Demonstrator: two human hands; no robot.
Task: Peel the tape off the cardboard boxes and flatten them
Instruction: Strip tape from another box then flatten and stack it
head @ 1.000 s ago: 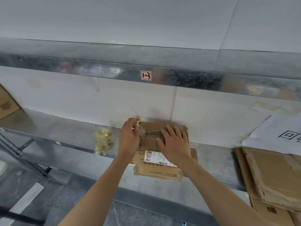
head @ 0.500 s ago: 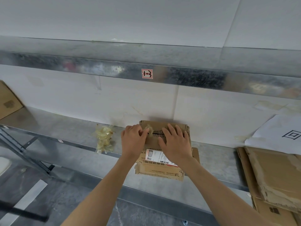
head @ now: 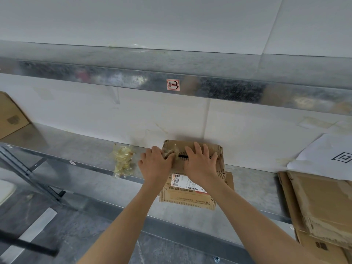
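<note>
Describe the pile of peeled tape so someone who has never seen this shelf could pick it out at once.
Start at the long metal shelf against the white wall. Just left of the small cardboard box under the left hand and right hand lies a crumpled tape wad. Unlike the brown cardboard nearby, it is yellowish, glossy and see-through.

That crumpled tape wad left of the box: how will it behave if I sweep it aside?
The tape wad looks like thin, crumpled clear film, so it is probably very light and springy. It is likely sticky in spots, so it may cling to the shelf rather than slide.
</note>
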